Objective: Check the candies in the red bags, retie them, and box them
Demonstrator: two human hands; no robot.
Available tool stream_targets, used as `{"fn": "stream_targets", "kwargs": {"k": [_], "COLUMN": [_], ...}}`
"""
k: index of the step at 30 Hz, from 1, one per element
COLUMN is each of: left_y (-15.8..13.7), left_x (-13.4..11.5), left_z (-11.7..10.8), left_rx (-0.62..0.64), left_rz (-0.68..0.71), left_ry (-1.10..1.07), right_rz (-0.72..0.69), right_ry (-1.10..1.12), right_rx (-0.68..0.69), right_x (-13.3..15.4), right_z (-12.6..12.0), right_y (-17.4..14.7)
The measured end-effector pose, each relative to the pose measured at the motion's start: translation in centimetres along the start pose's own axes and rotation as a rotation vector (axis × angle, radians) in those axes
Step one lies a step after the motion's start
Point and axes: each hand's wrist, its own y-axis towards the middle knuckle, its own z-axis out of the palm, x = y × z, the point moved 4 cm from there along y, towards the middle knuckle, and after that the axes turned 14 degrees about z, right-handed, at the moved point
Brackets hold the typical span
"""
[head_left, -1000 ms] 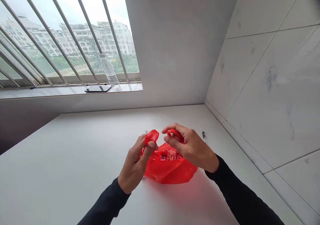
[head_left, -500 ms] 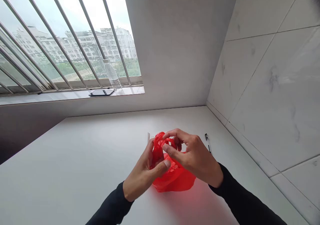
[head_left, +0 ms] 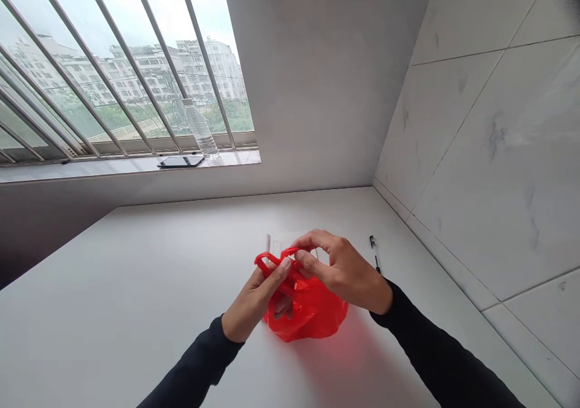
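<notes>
A thin red plastic bag (head_left: pixel 317 311) rests on the white table, its lower part bulging and its top gathered up between my hands. My left hand (head_left: pixel 260 296) is closed on the bag's neck, thumb on top, and a handle loop sticks out beyond its fingers. My right hand (head_left: pixel 338 266) pinches a strand of the bag's upper edge between thumb and fingertips, just right of the left thumb. What the bag holds, if anything, is hidden. Behind the hands lies a sheet of paper (head_left: pixel 277 245) with markings, mostly covered.
A black and clear pen (head_left: pixel 374 254) lies right of the hands. The white table (head_left: pixel 158 287) meets a wall behind and a marbled tile wall (head_left: pixel 489 154) at right. On the windowsill are a clear bottle (head_left: pixel 200 130) and a dark flat device (head_left: pixel 181 162).
My left thumb has come up and closed on the bag's neck. A handle loop now points out left, and the right hand has drawn a strand of the bag taut.
</notes>
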Motion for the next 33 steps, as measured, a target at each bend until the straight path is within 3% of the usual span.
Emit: {"fn": "stream_targets", "kwargs": {"k": [4,9,15,20,23,27,33], "left_y": [0.2,0.3,0.1,-0.3,-0.5,-0.6,-0.1], "left_x": [-0.8,-2.1,-2.2,-2.9,-3.2,-3.2,-2.6], "left_z": [0.3,-0.3,-0.8,-1.5,-1.4,-1.5,-1.5], "left_rx": [-0.091,-0.141,-0.030,-0.172,-0.178,-0.149,-0.118], "left_rz": [-0.048,0.033,0.152,0.480,0.640,0.718,0.641], "left_ry": [-0.218,-0.261,0.023,0.631,0.874,0.914,0.831], "right_rz": [-0.005,-0.083,0.050,0.122,0.150,0.133,0.151], "right_ry": [0.010,-0.058,0.012,0.079,0.136,0.235,0.307], "right_rx": [-0.051,0.113,0.205,0.223,0.352,0.486,0.286], "right_x": [0.2,0.7,-1.2,-2.9,-3.5,-3.7,-3.2], "right_z": [-0.5,-0.2,0.6,1.5,2.1,2.4,1.3], "right_y": [-0.1,-0.6,0.8,2.0,2.1,2.3,2.6]}}
